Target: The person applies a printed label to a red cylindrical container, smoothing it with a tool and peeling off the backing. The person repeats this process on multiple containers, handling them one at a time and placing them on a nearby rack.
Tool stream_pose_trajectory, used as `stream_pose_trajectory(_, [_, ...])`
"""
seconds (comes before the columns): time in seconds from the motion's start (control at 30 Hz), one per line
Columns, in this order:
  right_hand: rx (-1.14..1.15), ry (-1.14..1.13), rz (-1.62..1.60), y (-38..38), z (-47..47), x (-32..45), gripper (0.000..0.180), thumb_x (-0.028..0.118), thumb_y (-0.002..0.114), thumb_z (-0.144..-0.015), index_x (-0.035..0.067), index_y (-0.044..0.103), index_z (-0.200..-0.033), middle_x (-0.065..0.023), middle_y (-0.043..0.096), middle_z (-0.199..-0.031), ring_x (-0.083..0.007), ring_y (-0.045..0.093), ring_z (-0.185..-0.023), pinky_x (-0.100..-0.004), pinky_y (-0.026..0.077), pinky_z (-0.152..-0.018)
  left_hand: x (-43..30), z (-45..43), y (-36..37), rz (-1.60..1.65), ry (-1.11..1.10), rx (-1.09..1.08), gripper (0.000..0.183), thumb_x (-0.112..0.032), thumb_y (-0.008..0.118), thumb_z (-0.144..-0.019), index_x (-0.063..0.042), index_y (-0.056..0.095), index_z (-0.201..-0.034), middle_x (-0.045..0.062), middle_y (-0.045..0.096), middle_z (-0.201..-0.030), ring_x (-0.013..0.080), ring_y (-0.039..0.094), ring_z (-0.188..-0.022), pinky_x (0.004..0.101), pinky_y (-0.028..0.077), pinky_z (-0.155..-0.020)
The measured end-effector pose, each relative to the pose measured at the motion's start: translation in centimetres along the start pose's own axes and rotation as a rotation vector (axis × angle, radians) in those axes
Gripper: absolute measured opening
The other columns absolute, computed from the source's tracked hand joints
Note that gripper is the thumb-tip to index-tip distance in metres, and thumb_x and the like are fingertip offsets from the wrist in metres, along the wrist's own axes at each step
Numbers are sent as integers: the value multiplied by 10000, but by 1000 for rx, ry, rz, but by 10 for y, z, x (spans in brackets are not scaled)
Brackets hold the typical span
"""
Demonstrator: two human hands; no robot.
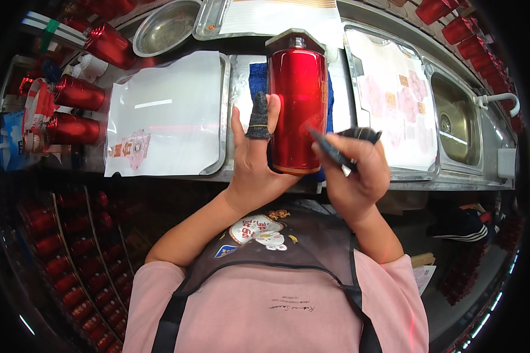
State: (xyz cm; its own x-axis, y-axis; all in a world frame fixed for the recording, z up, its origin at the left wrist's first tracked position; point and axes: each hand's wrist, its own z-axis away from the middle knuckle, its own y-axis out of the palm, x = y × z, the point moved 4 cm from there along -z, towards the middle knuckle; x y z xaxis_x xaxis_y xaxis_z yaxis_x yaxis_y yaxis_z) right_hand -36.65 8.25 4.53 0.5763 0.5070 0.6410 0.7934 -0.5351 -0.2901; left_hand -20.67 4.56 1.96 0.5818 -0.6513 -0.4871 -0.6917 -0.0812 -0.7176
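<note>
A glossy red bottle [298, 110] lies in front of me with its neck pointing away, over a dark blue cloth [258, 77]. My left hand [258, 154] rests against the bottle's left side and near end, its fingers spread and a dark knit cot on one finger. In my right hand [357, 167] is a dark, slim pointed tool, blurred, possibly tweezers, with its tip at the bottle's lower right side. Gold markings show on the bottle's right edge. To the left, a tray [224, 110] bears a white sheet with a pink and gold transfer print [132, 150] at its lower left.
A second tray [432, 170] at the right holds a sheet with several pink and gold prints. Beyond it is a steel sink [457, 128] with a white faucet [503, 99]. A metal basin [163, 28] stands at the back left, near more red bottles [77, 92].
</note>
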Motion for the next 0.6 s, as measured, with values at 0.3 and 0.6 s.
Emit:
stream_pose_trajectory(0.3, [151, -39, -86, -5, 9, -11, 369, -79, 819, -631, 41, 672, -947, -79, 602, -764, -230, 579, -660, -337, 471, -593, 11, 7, 0, 77, -37, 54, 1097, -390, 825, -743, 68, 199, -1520, 222, 313, -1563, 354, 403, -1389, 637, 46, -1154])
stream_pose_trajectory(0.6, [312, -144, -184, -4, 13, 7, 316, -63, 837, -622, 37, 683, -879, -81, 642, -747, -232, 597, -668, -339, 474, -611, 32, 13, 9, 288, -208, 190, 1092, -310, 855, -714, 49, 206, -1514, 228, 342, -1541, 330, 386, -1412, 521, 166, -1150])
